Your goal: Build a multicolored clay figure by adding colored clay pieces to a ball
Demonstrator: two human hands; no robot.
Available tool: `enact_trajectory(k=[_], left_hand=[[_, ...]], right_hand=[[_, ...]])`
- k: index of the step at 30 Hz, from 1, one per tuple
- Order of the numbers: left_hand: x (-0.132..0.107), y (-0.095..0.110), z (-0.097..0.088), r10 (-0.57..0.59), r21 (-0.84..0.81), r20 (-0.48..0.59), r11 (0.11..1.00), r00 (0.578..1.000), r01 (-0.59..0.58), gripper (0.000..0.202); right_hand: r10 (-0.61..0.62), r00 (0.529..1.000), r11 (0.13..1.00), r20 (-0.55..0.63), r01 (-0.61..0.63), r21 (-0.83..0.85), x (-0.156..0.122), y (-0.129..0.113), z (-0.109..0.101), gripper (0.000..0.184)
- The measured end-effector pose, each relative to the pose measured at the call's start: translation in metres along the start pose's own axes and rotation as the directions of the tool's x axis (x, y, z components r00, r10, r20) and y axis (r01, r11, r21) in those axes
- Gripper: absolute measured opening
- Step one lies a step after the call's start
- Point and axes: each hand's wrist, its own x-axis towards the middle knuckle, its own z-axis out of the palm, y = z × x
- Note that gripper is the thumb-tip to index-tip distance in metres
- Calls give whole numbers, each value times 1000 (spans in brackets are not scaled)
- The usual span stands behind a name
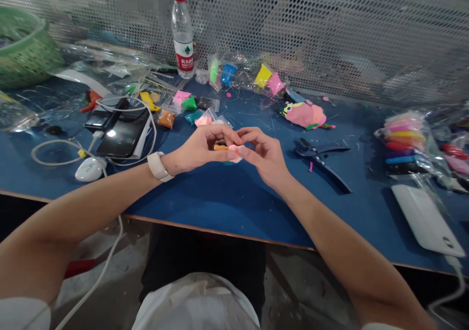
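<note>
There, both hands are working close together: the left hand [200,147] is curling narrowly around a small pink-and-orange piece [233,151], the right hand [266,158] is pinching its pink end. They're holding it over the blue table [227,203]; rightward, a dark tool [318,149] is lying near a pink figure [306,115].

Looks like craft workshop: blue worktop [234,203], perforated screen [330,37], pliers [311,151], bagged coloured clay [405,142]
</note>
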Motion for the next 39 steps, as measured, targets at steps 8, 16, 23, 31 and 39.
enact_trajectory(k=[8,16,23,31,39], left_hand=[[-1,-2,-2,-18,-83,-12,996,1000,17,37],[-1,-3,0,-21,-91,12,996,1000,22,35],[-2,-9,0,-25,-41,39,999,999,27,43],[-2,-11,-1,26,32,34,999,999,-27,38],[-2,-11,-2,14,9,79,1000,997,-15,45]], right_hand=[[53,999,997,-5,-52,63,5,7,-7,38],[87,996,994,-20,-85,73,4,6,-3,40],[118,993,987,-4,-117,111,3,1,-1,36],[231,972,962,-42,-221,163,3,-8,6,42],[292,954,934,-73,-268,237,5,-15,7,27]])
